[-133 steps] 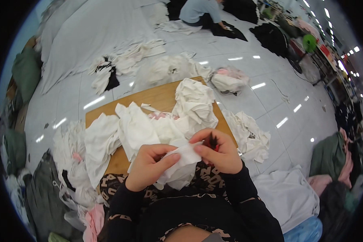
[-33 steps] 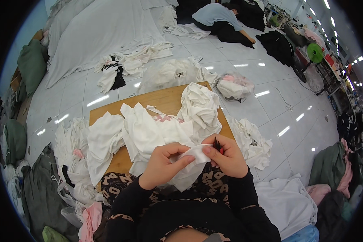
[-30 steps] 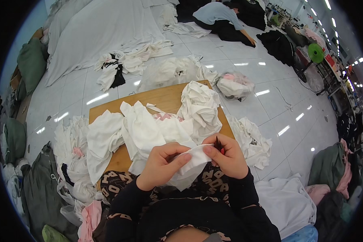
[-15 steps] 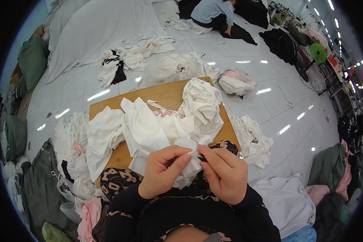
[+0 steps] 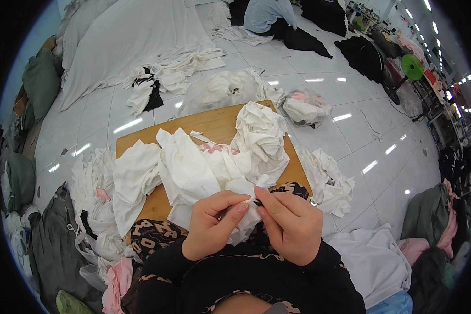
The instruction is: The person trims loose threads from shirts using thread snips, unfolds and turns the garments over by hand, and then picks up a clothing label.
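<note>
A white garment (image 5: pixel 193 165) with pink patches lies across my lap and over the wooden board, its near edge drawn up between my fingers. Thumb and forefinger of my left hand (image 5: pixel 214 222) pinch that edge. Close against it, my right hand (image 5: pixel 290 225) is closed at the same bit of cloth. A small dark pointed piece shows at the right fingertips; it is too small to name, and most of it is hidden in the hand.
Under the garment is a wooden board (image 5: pixel 193 119), with a bunched white cloth (image 5: pixel 261 133) at its right. White cloth heaps (image 5: pixel 327 180) flank it on the floor. Farther off are a clear bag of cloth (image 5: pixel 307 108), a green fan (image 5: pixel 412 67) and a seated person (image 5: pixel 269 18).
My hands stay at nearly the same spot on the cloth, with the right fingers shifting slightly. The person at the back has leaned, and their hand has left the dark cloth.
</note>
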### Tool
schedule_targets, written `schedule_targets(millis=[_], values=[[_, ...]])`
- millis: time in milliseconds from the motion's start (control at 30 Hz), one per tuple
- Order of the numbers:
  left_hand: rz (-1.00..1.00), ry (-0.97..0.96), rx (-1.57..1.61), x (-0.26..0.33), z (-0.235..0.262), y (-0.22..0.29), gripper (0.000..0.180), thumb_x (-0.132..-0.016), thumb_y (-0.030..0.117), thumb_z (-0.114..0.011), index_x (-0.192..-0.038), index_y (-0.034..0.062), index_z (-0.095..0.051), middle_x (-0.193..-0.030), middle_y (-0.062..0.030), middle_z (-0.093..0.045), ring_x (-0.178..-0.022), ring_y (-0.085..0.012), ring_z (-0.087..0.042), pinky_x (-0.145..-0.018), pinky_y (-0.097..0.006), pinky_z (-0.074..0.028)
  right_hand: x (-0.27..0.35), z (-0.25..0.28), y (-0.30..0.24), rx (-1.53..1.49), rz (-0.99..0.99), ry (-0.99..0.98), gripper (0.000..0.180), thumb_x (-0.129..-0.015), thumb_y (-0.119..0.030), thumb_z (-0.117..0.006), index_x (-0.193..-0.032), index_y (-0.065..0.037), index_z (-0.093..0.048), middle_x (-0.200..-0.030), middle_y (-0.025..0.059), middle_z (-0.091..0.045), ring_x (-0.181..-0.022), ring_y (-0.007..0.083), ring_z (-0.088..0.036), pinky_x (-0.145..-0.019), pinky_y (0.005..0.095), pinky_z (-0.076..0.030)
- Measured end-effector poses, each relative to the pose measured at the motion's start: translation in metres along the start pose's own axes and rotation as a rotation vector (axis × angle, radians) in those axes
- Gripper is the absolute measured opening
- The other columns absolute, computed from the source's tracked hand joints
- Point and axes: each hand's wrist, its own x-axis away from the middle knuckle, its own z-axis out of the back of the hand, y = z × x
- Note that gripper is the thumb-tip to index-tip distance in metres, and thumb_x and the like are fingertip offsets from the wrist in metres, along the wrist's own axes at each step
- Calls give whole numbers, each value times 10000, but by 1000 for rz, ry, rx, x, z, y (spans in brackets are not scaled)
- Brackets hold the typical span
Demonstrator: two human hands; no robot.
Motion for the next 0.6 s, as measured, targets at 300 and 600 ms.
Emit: schedule_targets(millis=[300,600], values=[[69,48,182,3,-2,-3,160,-889,62,-560,-1004,-34,-616,-816,-2,-587,-697,-30,-463,-605,-175,-371,3,-18,9,-310,-50,36,308,-791,-67,-633,-1093,-11,-599,-806,100,-588,-645,203,-576,-570,272,-453],[12,70,123,5,-2,3,141,-891,56,-552,-978,-35,-614,-789,8,-569,-684,-23,-448,-595,-169,-353,-1,-13,13,-478,-116,-71,292,-813,-68,-628,-1101,-23,-606,-810,96,-585,-634,157,-555,-570,241,-444]])
